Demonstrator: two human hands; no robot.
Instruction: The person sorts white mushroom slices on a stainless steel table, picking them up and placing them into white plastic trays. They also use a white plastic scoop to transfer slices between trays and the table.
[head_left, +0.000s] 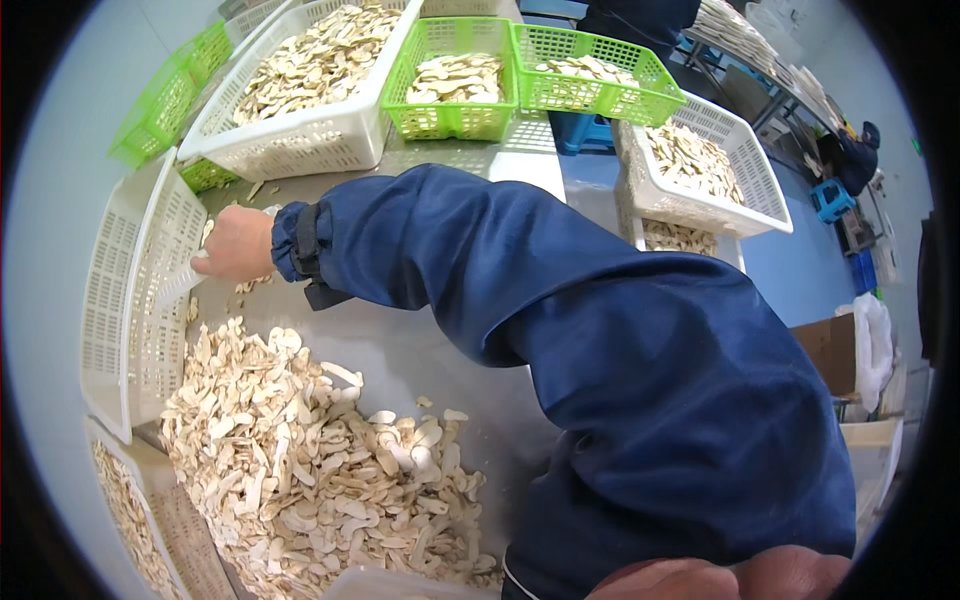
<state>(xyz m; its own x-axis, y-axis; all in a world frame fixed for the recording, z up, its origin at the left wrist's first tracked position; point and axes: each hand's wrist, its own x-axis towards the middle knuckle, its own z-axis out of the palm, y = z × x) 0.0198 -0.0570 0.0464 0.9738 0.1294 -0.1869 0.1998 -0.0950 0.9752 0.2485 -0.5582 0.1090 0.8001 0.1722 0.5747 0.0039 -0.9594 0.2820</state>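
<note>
My right hand (238, 241) reaches across the steel table (390, 330) to its far left part. Its fingers are closed on a white ribbed plastic strip (180, 285), whose full shape is hidden. Beside the strip stands a white perforated plastic crate (154, 300). A few slices and crumbs lie near the hand. Below it spreads a large heap of pale dried slices (322, 465), which look like mushroom. The rim of a translucent plastic container (405, 585) shows at the bottom edge, against the heap. My left hand is out of view.
A large white crate of slices (300, 139) and two green baskets (450, 120) (592, 97) stand at the back. More white crates (705, 199) are stacked right of the table. Another crate of slices (161, 517) sits lower left. Other people (637, 22) are in the background.
</note>
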